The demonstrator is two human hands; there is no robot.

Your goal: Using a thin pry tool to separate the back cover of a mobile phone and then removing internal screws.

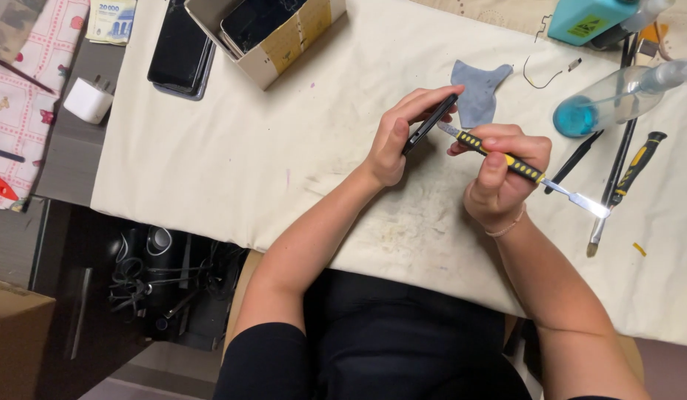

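Grey cloth (478,90), spray bottle (617,100), loose tools (634,167) flank hands prying phone (430,123)

A phone repair workbench: cloth-covered table (232,148), pry tools (628,174), spray bottle (617,96).

The person's left hand (391,144) grips a black phone (430,123) on edge, tilted, above a cream cloth (232,148) covering the table. The right hand (502,174) pinches a black-and-yellow metal pry tool (517,167), one flat tip meeting the phone's edge, the other pointing right. Just beyond the hands lies a grey cloth scrap (478,89). Far right, a clear spray bottle with blue liquid (610,100) lies on its side, near a teal box (588,18) and a black-and-yellow screwdriver (638,167). Far left sit an open cardboard box (273,37) and another dark phone (180,52). A white charger (88,100) rests off the cloth.
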